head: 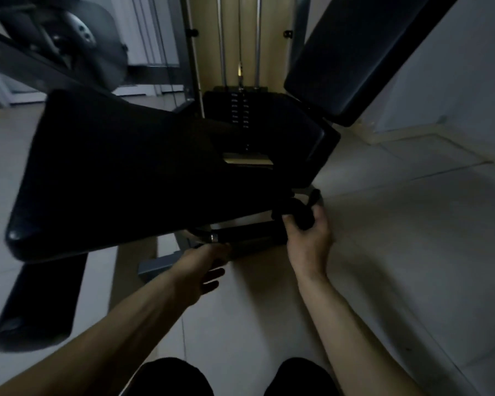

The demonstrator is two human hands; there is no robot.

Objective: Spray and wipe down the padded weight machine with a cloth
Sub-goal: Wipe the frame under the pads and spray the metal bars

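Note:
The weight machine's large black seat pad [120, 172] fills the middle of the head view, with its black back pad [355, 58] tilted at the upper right. Under the seat's near edge runs a black bar [252, 235]. My right hand [309, 241] grips a dark cloth [300, 214] bunched against the right end of that bar. My left hand [200, 270] reaches to the bar's left end with its fingers loosely extended, holding nothing. No spray bottle is in view.
The weight stack [240, 115] and its guide rods stand behind the seat. A second black pad [40, 304] hangs low at the left. Another machine's frame [55, 38] is at the top left. Pale floor tiles [412, 238] lie to the right, and my knees show at the bottom.

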